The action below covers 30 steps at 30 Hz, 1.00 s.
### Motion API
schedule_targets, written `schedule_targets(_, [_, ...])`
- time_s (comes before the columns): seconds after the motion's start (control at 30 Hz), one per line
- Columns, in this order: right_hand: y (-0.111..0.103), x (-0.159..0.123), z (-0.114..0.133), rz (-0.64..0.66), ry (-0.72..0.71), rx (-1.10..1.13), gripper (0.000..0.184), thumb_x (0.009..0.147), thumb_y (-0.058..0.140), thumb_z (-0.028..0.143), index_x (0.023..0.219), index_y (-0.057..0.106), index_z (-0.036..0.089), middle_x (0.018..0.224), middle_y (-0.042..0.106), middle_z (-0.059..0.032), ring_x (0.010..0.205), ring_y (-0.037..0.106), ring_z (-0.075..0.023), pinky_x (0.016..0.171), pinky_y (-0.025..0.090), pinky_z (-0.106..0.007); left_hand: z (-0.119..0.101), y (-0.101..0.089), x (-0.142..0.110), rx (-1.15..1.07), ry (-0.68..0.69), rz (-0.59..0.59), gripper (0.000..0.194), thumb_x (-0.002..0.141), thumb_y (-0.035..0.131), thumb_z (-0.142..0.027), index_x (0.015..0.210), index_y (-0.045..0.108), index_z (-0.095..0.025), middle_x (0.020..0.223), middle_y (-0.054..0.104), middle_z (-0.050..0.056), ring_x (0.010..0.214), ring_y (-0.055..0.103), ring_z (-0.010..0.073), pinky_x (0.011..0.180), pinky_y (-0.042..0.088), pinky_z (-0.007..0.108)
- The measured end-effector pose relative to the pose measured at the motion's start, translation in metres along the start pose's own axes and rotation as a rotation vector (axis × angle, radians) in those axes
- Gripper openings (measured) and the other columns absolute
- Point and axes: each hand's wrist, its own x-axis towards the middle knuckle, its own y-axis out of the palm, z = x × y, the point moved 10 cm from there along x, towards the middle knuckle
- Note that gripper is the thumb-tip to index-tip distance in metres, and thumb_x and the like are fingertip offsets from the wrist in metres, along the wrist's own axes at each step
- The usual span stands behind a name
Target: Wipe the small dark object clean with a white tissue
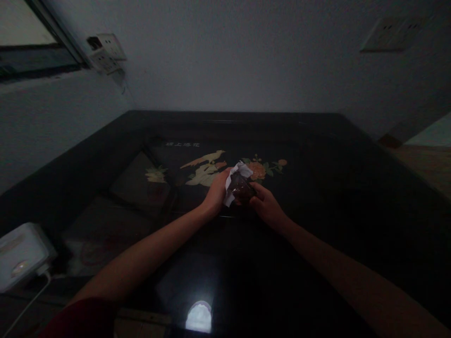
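In the middle of the head view, both hands meet over a dark table (260, 263). My left hand (216, 192) is closed on a crumpled white tissue (241, 169), which wraps around the far and left sides of a glossy dark brown object (242, 187). The object's exact kind is hard to make out in the dim light. Its right end is gripped by my right hand (266, 203), with the thumb on the near side. Most of my left fingers are hidden behind the tissue.
At the left edge sits a white box-shaped device (24, 251) with a white cable (30, 303). The tabletop carries a bird (202, 159) and flower design. Wall sockets (112, 46) are at the upper left, and a wall (239, 65) stands behind the table.
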Motion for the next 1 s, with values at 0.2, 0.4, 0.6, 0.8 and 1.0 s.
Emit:
schedule_targets(0.2, [0.000, 0.000, 0.004, -0.017, -0.013, -0.034, 0.040, 0.070, 0.073, 0.041, 0.100, 0.057, 0.020, 0.090, 0.065, -0.0023, 0.083, 0.063, -0.0204, 0.074, 0.047, -0.033, -0.057, 0.019, -0.022, 0.589, 0.516, 0.105, 0.040, 0.095, 0.030, -0.032, 0.102, 0.065, -0.014, 0.109, 0.068, 0.010, 0.105, 0.061, 0.0200, 0.092, 0.047, 0.033])
schedule_targets(0.4, [-0.004, 0.001, 0.011, -0.070, -0.069, -0.105, 0.029, 0.071, 0.071, 0.040, 0.085, 0.056, 0.019, 0.077, 0.060, 0.0012, 0.069, 0.054, -0.0157, 0.062, 0.043, -0.027, -0.073, 0.049, -0.053, 1.009, 0.946, 0.199, 0.032, 0.092, 0.035, -0.018, 0.107, 0.063, -0.014, 0.114, 0.067, 0.011, 0.113, 0.059, 0.0199, 0.108, 0.038, 0.041])
schedule_targets(0.6, [-0.004, 0.000, 0.009, -0.064, -0.056, -0.083, 0.033, 0.071, 0.071, 0.040, 0.093, 0.058, 0.019, 0.083, 0.063, -0.0010, 0.076, 0.058, -0.0185, 0.067, 0.046, -0.030, -0.072, 0.041, -0.044, 0.799, 0.817, 0.196, 0.036, 0.094, 0.032, -0.021, 0.102, 0.067, -0.020, 0.109, 0.070, 0.007, 0.111, 0.060, 0.0187, 0.111, 0.033, 0.043])
schedule_targets(0.8, [-0.004, -0.001, 0.005, -0.056, -0.013, -0.036, 0.040, 0.070, 0.073, 0.035, 0.105, 0.060, 0.021, 0.099, 0.068, -0.0046, 0.089, 0.063, -0.0219, 0.079, 0.049, -0.035, -0.053, 0.015, -0.022, 0.392, 0.474, 0.085, 0.040, 0.096, 0.031, -0.034, 0.097, 0.067, -0.018, 0.104, 0.069, 0.009, 0.104, 0.061, 0.0204, 0.097, 0.043, 0.035])
schedule_targets(1.0, [-0.004, -0.002, 0.003, -0.027, -0.012, -0.025, 0.046, 0.069, 0.076, 0.046, 0.104, 0.060, 0.020, 0.099, 0.068, -0.0055, 0.094, 0.064, -0.0246, 0.081, 0.049, -0.036, -0.014, -0.005, -0.005, 0.126, 0.102, -0.063, 0.037, 0.090, 0.038, -0.039, 0.091, 0.068, -0.016, 0.089, 0.070, 0.006, 0.082, 0.062, 0.0190, 0.077, 0.047, 0.029])
